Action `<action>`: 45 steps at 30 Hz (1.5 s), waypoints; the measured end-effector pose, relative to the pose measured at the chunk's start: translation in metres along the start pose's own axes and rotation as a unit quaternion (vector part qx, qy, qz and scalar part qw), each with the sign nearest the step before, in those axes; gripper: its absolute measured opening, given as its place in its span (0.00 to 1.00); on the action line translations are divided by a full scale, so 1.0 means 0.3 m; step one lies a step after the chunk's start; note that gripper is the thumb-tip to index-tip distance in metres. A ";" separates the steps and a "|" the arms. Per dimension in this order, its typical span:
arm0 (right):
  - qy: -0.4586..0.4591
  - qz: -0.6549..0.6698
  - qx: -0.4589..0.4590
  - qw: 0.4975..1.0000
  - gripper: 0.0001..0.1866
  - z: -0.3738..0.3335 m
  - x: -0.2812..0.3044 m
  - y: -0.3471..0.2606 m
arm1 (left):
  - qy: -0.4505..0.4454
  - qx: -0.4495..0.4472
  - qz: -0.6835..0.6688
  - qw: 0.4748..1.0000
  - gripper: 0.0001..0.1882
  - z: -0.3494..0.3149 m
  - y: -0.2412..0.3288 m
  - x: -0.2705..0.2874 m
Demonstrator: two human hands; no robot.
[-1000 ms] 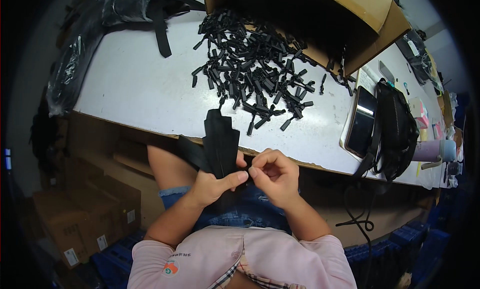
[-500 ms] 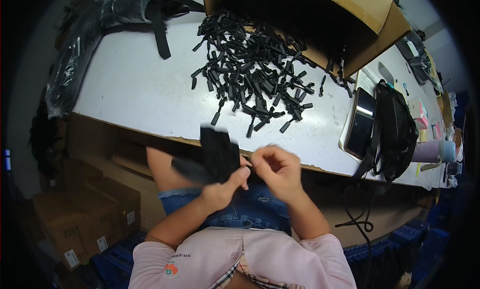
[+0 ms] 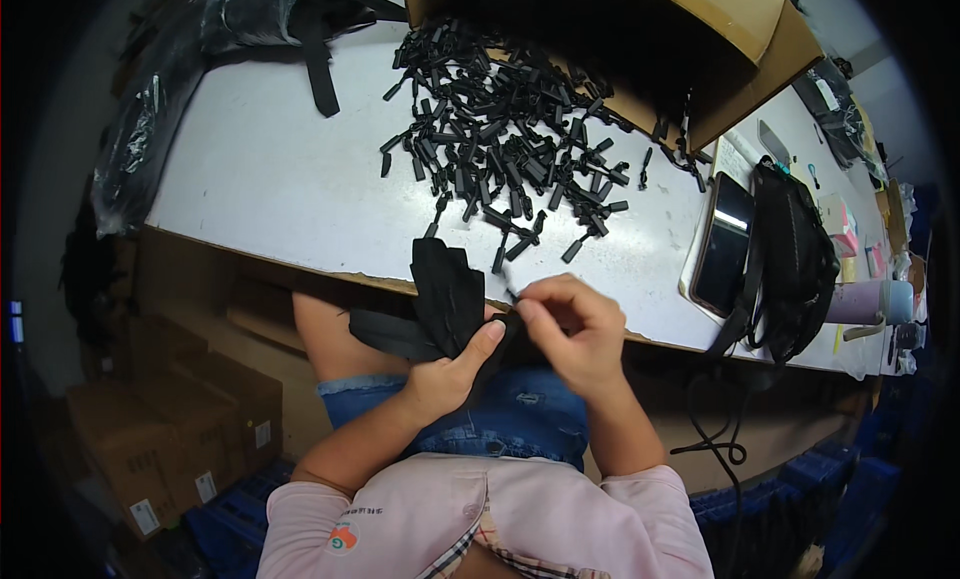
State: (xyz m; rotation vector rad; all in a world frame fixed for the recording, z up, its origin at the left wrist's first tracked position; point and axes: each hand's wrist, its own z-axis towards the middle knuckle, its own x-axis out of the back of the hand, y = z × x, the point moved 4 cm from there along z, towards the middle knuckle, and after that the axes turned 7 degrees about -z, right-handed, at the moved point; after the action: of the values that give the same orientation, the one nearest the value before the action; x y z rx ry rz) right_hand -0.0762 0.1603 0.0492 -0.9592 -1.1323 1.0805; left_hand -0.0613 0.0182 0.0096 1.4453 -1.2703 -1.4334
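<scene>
Head view: below zipper-pull heap [image 3: 500, 159], grips black strips [image 3: 446, 297] in left hand [image 3: 447, 381], draws pinched right hand [image 3: 578, 334] away, apparently pulling a dark piece [image 3: 515, 298].

And it's one open cardboard box [image 3: 755, 99] standing on one surface [image 3: 270, 159]! Right in front of the box, small black pulls [image 3: 515, 169], dozens upon dozens, heaped too thick to count. Further out on the box's near side: one left hand [image 3: 450, 379], one right hand [image 3: 585, 344], and black fabric strips [image 3: 445, 299], more than one, overlapping, exact number hidden. Off the box's near right corner: one phone [image 3: 722, 244], one black bag [image 3: 795, 259], one lilac bottle [image 3: 855, 302].
</scene>
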 end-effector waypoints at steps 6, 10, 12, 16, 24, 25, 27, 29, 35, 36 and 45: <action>-0.009 -0.062 0.097 0.993 0.04 -0.018 0.000 -0.026 | -0.062 -0.052 0.001 0.997 0.06 0.015 0.051 -0.031; -0.041 -0.138 0.182 0.973 0.05 -0.007 -0.003 -0.051 | -0.073 -0.063 0.071 0.993 0.06 0.013 0.037 -0.011; -0.035 -0.136 0.198 0.970 0.05 -0.006 -0.009 -0.048 | -0.065 -0.066 0.050 0.994 0.07 0.010 0.041 -0.004; 0.034 -0.024 0.062 0.997 0.04 -0.053 -0.025 -0.014 | -0.049 -0.005 -0.109 0.993 0.10 0.007 0.050 -0.023; -0.033 0.302 -0.141 0.942 0.03 -0.074 -0.084 0.057 | -0.054 0.057 -0.081 0.994 0.09 -0.002 0.073 0.004; -0.067 0.364 -0.201 0.907 0.03 -0.078 -0.085 0.066 | -0.064 0.053 -0.087 0.993 0.09 0.000 0.075 0.006; -0.109 0.397 -0.224 0.883 0.02 -0.078 -0.081 0.079 | -0.085 0.044 -0.099 0.991 0.10 0.009 0.076 0.006; -0.131 0.413 -0.239 0.869 0.01 -0.077 -0.079 0.084 | -0.107 0.009 -0.103 0.989 0.10 0.015 0.083 -0.005; 0.004 0.179 -0.038 0.983 0.03 -0.077 -0.074 0.058 | -0.088 -0.006 -0.132 0.987 0.10 0.015 0.058 -0.021; 0.024 0.111 0.009 0.993 0.03 -0.081 -0.070 0.053 | -0.071 -0.010 -0.129 0.989 0.10 0.012 0.047 -0.022; -0.012 0.119 -0.003 0.993 0.03 -0.085 -0.078 0.065 | -0.058 -0.031 -0.088 0.994 0.10 0.000 0.072 -0.038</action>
State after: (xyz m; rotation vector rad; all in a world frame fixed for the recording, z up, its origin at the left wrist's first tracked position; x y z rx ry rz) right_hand -0.0563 0.1406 0.0212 -1.1079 -1.0593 1.2828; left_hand -0.0633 0.0236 0.0334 1.4795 -1.1809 -1.6803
